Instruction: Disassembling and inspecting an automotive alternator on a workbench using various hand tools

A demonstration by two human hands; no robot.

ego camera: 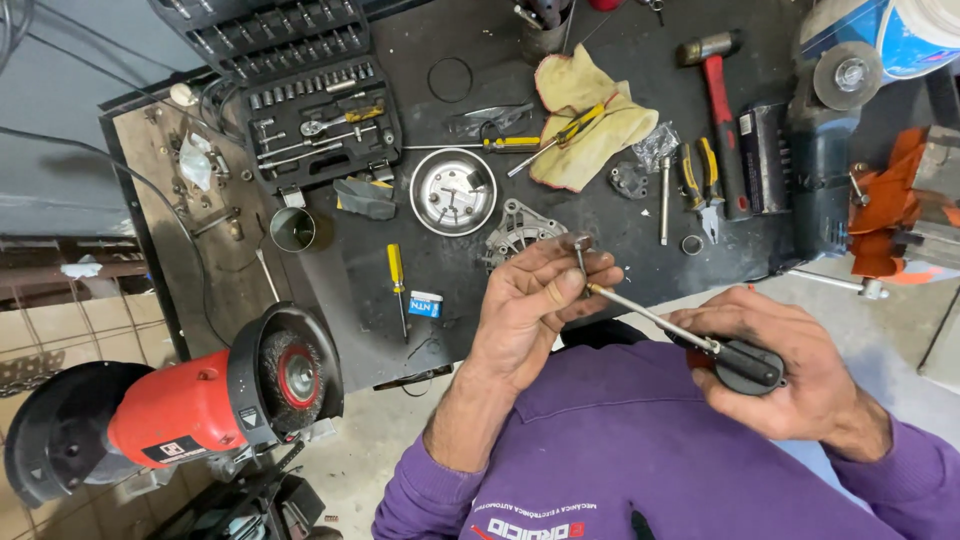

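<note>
My left hand (530,300) has its grip pinched on a small bolt (579,250), held upright between thumb and fingertips at frame centre, just above the desk (600,40) edge. My right hand (790,370) is clenched round the black handle of a screwdriver (690,335) at lower right; its steel shaft slants up-left and its tip touches the bolt's lower end beside my left thumb.

On the dark desk above, I see a round metal tray (452,192) and a grey cast part (515,232) just beside it. A small white-and-blue box (425,304), rectangular with a blue label panel, lies left of my left hand, next to a yellow-handled screwdriver (397,280). A black socket case (320,125) lies open at upper left. Yellow gloves (590,125) sit at upper centre with another screwdriver across them. A red-handled hammer (718,100) and pliers (700,180) lie at upper right. A red bench grinder (200,405) with a wire wheel fills lower left, a dark rectangular label with a red mark on its body.
</note>
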